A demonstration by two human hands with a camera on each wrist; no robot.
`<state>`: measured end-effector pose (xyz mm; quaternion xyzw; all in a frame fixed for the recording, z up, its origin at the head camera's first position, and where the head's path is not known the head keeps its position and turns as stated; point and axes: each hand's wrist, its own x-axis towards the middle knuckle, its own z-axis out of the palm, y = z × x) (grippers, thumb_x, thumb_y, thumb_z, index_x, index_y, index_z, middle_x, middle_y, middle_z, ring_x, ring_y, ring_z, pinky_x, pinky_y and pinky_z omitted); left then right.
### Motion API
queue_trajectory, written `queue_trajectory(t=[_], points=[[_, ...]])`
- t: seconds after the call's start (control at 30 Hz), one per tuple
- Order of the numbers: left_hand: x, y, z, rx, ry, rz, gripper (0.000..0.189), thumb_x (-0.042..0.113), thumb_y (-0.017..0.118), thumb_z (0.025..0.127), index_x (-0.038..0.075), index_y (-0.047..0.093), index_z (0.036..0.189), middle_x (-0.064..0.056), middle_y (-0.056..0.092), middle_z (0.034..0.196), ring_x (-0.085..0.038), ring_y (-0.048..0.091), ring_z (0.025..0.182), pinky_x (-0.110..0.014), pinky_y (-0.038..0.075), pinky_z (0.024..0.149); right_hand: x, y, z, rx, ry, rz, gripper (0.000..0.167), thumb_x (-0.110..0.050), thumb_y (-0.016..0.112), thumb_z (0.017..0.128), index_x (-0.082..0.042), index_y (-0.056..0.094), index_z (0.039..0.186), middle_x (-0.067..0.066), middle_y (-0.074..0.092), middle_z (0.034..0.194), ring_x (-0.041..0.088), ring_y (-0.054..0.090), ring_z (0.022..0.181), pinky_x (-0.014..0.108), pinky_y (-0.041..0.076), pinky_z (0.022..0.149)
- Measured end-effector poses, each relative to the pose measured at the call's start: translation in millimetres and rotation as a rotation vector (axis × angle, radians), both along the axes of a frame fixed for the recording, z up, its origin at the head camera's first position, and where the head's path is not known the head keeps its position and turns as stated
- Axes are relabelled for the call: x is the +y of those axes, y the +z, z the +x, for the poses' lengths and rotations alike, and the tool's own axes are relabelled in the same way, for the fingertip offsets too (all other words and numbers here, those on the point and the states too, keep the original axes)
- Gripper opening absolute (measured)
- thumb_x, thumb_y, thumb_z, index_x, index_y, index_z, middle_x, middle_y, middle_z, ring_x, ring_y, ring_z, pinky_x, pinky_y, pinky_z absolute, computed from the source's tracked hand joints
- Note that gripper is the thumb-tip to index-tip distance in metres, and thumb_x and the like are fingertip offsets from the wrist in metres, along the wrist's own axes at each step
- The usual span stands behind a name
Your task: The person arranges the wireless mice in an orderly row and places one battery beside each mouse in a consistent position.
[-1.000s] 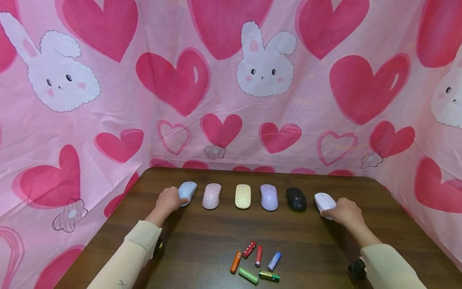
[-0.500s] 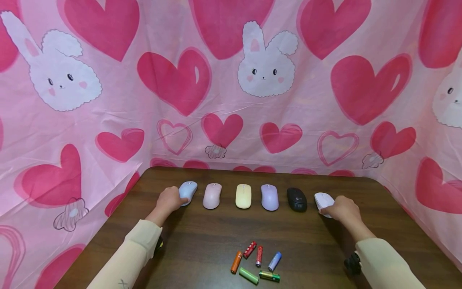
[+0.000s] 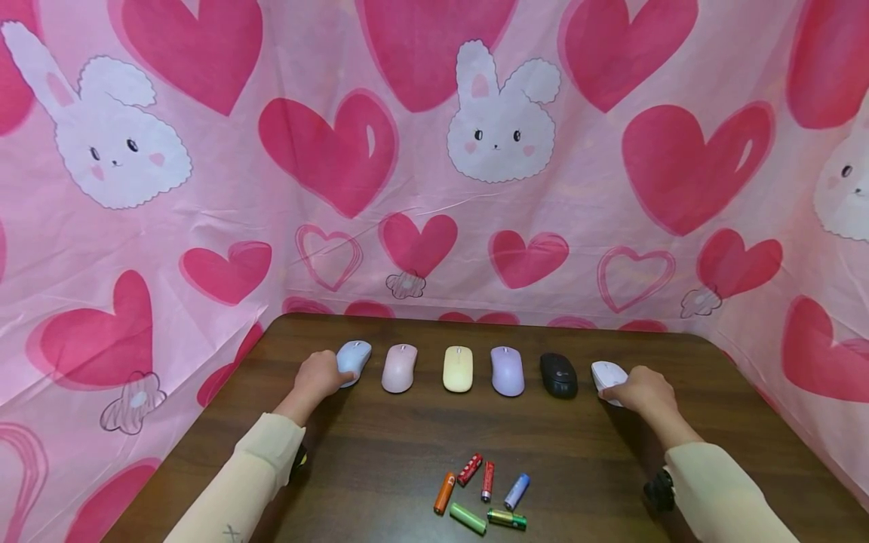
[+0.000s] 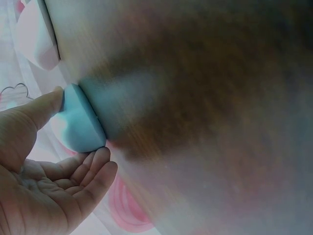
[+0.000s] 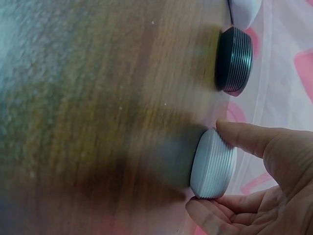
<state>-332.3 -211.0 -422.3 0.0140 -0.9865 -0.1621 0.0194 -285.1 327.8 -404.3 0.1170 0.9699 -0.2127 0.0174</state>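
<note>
At the left end of a row of computer mice lies a light blue mouse [image 3: 356,357]. My left hand [image 3: 317,378] holds it by the sides, thumb on one flank and fingers on the other, as the left wrist view shows on the blue mouse [image 4: 77,122]. A white mouse [image 3: 607,372] lies at the row's right end. My right hand [image 3: 645,394] grips it between thumb and fingers; the right wrist view shows the ridged side of this white mouse [image 5: 215,166]. Both mice rest on the brown wooden table [image 3: 380,445].
Between the hands stand a pink mouse [image 3: 399,369], a yellow mouse [image 3: 458,369], a lilac mouse [image 3: 507,371] and a black mouse [image 3: 558,375]. Several loose batteries, among them an orange battery [image 3: 444,493] and a blue battery [image 3: 517,491], lie near the front. A pink curtain [image 3: 434,188] surrounds the table.
My right hand and the white mouse have shifted slightly, the mouse's near end swinging a little away from me. The left hand stays on the blue mouse.
</note>
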Motion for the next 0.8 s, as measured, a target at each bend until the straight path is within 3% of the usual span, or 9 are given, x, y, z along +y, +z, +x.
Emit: queue_trajectory(t=[0.17, 0.57, 0.8], points=[[-0.6, -1.4, -1.5, 0.016, -0.010, -0.008, 0.052, 0.035, 0.081, 0.077, -0.012, 0.062, 0.092, -0.020, 0.064, 0.082, -0.029, 0.057, 0.067, -0.046, 0.049, 0.065, 0.2, 0.4, 0.5, 0.003, 0.001, -0.011, 0.059, -0.038, 0.079, 0.073, 0.014, 0.056, 0.090, 0.021, 0.057, 0.078, 0.034, 0.053, 0.072, 0.046, 0.045, 0.065], [1.3, 2.3, 0.6, 0.003, -0.003, 0.001, 0.053, 0.034, 0.081, 0.078, -0.012, 0.062, 0.095, -0.020, 0.063, 0.084, -0.029, 0.056, 0.068, -0.045, 0.049, 0.067, 5.4, -4.2, 0.9, 0.003, 0.005, -0.038, 0.076, -0.044, 0.079, 0.074, 0.019, 0.051, 0.104, 0.028, 0.057, 0.088, 0.038, 0.053, 0.078, 0.050, 0.046, 0.070], [0.8, 0.8, 0.4, 0.009, -0.008, 0.004, 0.054, 0.035, 0.081, 0.077, -0.012, 0.062, 0.097, -0.020, 0.064, 0.085, -0.029, 0.055, 0.069, -0.046, 0.049, 0.068, 8.0, -6.8, 3.0, 0.020, 0.027, -0.038, 0.078, -0.046, 0.080, 0.073, 0.020, 0.052, 0.103, 0.029, 0.058, 0.089, 0.036, 0.053, 0.076, 0.050, 0.046, 0.071]])
